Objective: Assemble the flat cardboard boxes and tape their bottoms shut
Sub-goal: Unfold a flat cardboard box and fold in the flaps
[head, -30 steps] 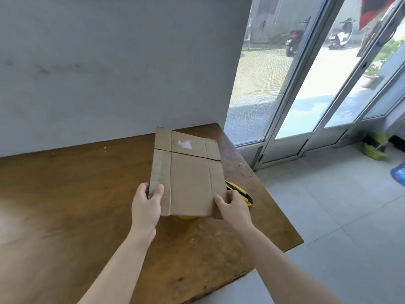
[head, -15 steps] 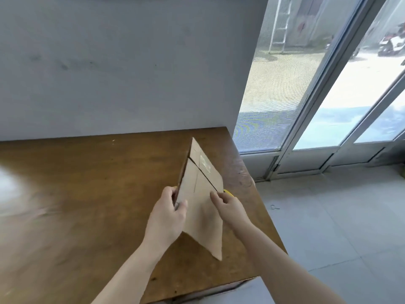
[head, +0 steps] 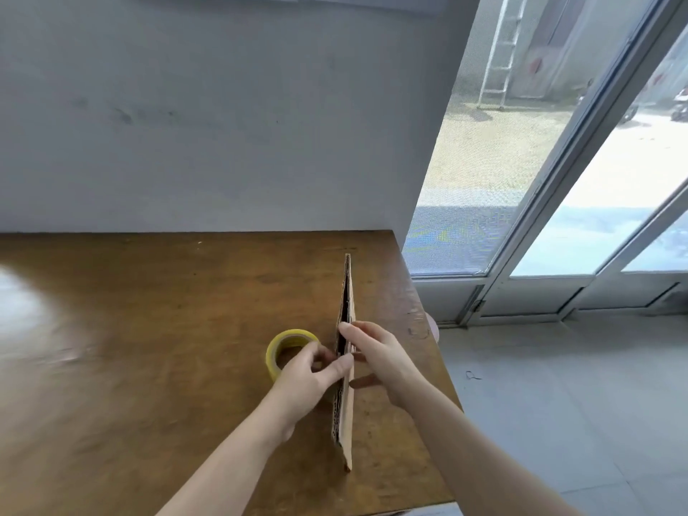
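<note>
Head view: left hand and right hand pinch the edge-on flat cardboard box from either side.

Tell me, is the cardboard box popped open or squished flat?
Almost flat. The cardboard box shows edge-on, with only a thin dark gap between its two layers.

one head view (worn), looking forward and down over the table.
</note>
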A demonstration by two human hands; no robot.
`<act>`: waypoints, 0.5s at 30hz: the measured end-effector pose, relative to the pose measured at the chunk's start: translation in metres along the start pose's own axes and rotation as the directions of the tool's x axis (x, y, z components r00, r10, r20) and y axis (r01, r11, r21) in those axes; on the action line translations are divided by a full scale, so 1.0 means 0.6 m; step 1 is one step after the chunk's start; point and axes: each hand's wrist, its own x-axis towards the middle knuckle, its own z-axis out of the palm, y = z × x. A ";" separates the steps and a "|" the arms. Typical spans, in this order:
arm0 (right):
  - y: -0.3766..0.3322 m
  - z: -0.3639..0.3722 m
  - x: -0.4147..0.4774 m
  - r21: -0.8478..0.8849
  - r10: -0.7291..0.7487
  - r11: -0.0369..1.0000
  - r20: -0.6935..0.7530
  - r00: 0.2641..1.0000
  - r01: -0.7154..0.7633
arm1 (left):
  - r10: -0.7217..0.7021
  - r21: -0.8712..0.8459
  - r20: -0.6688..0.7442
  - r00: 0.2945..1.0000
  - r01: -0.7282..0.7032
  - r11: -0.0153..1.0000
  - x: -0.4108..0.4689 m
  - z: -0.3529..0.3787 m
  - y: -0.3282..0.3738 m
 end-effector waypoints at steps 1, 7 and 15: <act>-0.001 -0.005 0.001 -0.002 0.001 1.000 0.016 1.000 -0.001 | -0.033 -0.023 -0.011 0.999 0.033 0.999 0.005 0.005 -0.001; -0.016 -0.044 -0.003 -0.122 -0.073 0.990 -0.002 0.997 0.072 | -0.063 0.035 -0.099 0.993 0.067 0.997 0.010 0.035 0.009; -0.044 -0.055 -0.017 -0.594 -0.231 0.784 -0.013 0.973 0.178 | 0.103 0.640 -0.247 0.963 0.082 0.764 -0.007 0.035 0.046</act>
